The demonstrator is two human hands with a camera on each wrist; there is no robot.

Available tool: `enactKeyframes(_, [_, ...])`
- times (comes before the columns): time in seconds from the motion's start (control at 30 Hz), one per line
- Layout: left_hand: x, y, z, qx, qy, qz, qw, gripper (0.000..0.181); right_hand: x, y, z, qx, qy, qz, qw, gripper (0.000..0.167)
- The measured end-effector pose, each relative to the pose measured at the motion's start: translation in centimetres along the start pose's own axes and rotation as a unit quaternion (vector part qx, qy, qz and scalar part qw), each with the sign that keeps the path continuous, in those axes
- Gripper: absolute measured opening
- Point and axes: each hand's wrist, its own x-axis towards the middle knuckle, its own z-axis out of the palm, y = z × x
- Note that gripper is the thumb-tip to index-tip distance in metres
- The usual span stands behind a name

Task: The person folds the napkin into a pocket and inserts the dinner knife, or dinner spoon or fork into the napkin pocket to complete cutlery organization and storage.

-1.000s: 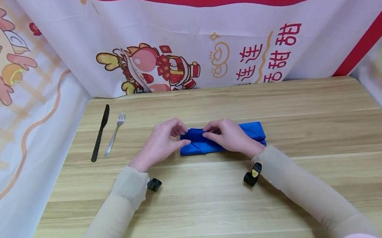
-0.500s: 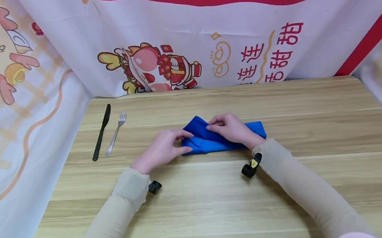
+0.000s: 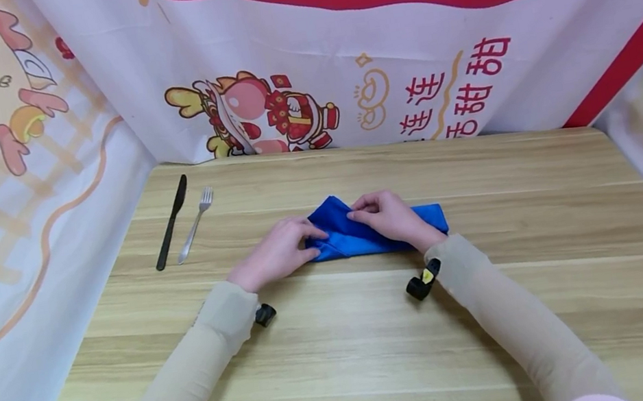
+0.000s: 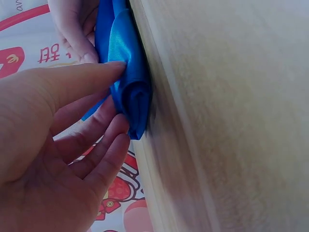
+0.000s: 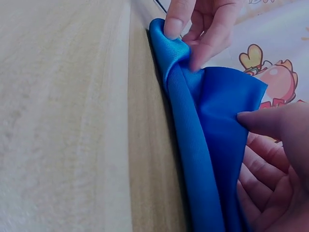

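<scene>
On my feed the blue cloth (image 3: 359,243) lies as a folded strip on the bench (image 3: 344,349), between both hands, with the knife (image 3: 171,221) and fork (image 3: 195,225) well apart on the left. My right grip (image 3: 391,219) pinches the edge of a raised flap (image 5: 224,96) between thumb and fingers; my left grip (image 3: 275,249) holds the strip's left end, thumb on one face, fingers against the other. What worries me most is that right pinch: it takes only the margin of a smooth, shiny fabric, so I judge a small slip would let the flap drop or crease askew. A hard pull there could also drag the whole strip sideways or open its lower folds. At the left end (image 4: 135,96) the layers curl loosely over one another, so if the left thumb eases off, I'd expect them to spring apart; pressing unevenly could skew them instead.
</scene>
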Motion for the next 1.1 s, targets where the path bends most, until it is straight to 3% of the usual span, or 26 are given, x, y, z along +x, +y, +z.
enactKeyframes(0.27, [-0.2, -0.2, 0.2, -0.036, 0.037, 0.002, 0.9986, 0.011, -0.2, -0.2, -0.1, -0.001, -0.012, 0.014, 0.9998, 0.023])
enactKeyframes(0.53, [-0.7, -0.3, -0.1, -0.055, 0.072, 0.034, 0.9954, 0.008, -0.6, -0.4, -0.4, -0.010, -0.025, -0.002, 0.9996, 0.025])
enactKeyframes(0.8, [-1.1, -0.5, -0.4, -0.088, 0.063, 0.033, 0.9936, 0.006, -0.9, -0.6, 0.0, -0.027, -0.060, -0.028, 0.9974, 0.017])
enactKeyframes(0.97, [-1.1, -0.6, -0.5, -0.104, 0.053, 0.033, 0.9926, 0.003, -1.2, -0.9, 0.6, -0.074, -0.073, -0.061, 0.9927, 0.016])
enactKeyframes(1.1, [-1.0, -0.7, -0.5, -0.108, 0.044, 0.031, 0.9927, 0.003, -1.3, -1.3, 0.6, -0.084, -0.084, -0.036, 0.9922, 0.029])
